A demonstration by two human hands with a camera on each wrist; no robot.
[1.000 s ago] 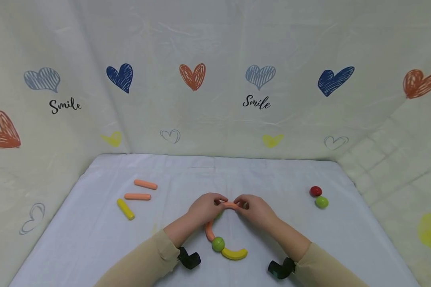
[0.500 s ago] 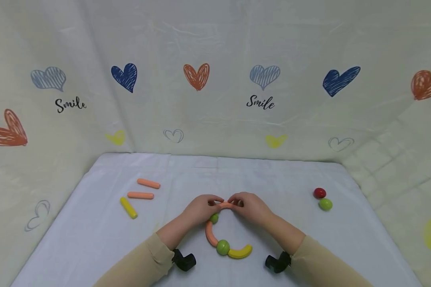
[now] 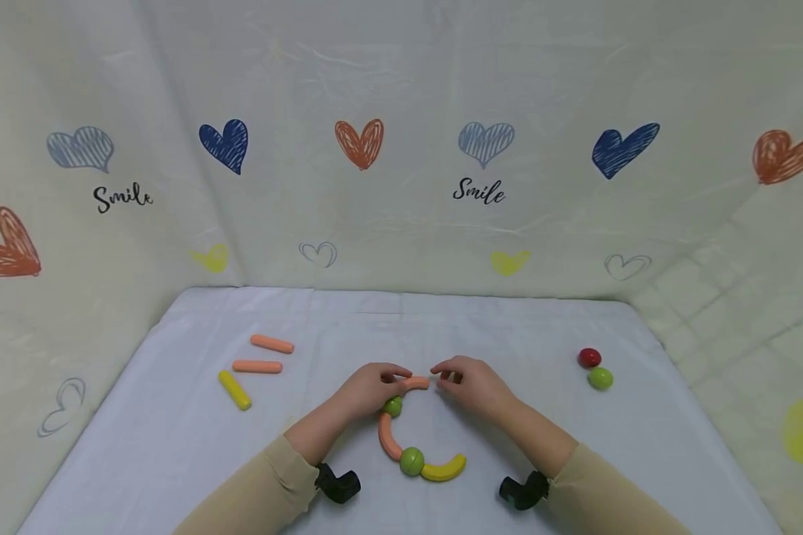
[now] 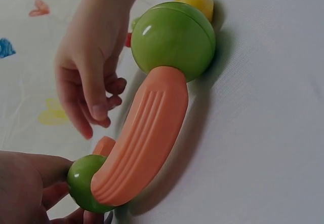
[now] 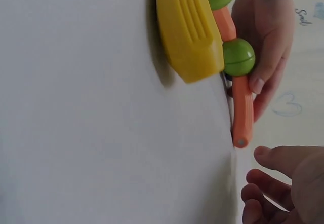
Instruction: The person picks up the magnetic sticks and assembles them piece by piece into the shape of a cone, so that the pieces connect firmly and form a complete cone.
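A chain of toy balls and curved rods lies on the white cloth in a C shape. It runs from a yellow curved rod [image 3: 444, 469] through a green ball [image 3: 411, 461], an orange curved rod [image 3: 387, 436] and a second green ball [image 3: 392, 406] to an upper orange curved rod [image 3: 416, 383]. With thumb and fingers, my left hand [image 3: 369, 389] pinches that upper rod near the ball. My right hand [image 3: 475, 386] is just right of the rod's free end, fingers loosely bent and apart from it. A small round grey disc [image 5: 241, 142] shows in that end.
Two straight orange rods [image 3: 257, 366] and a straight yellow rod [image 3: 234, 390] lie to the left. At the right a red ball [image 3: 589, 357] sits beside a green ball [image 3: 601, 378]. A printed cloth wall [image 3: 401, 223] rises behind the table.
My right hand has let go of the upper orange curved rod and moved slightly away to the right. My left hand stays on it, shifted a little left with the rod.
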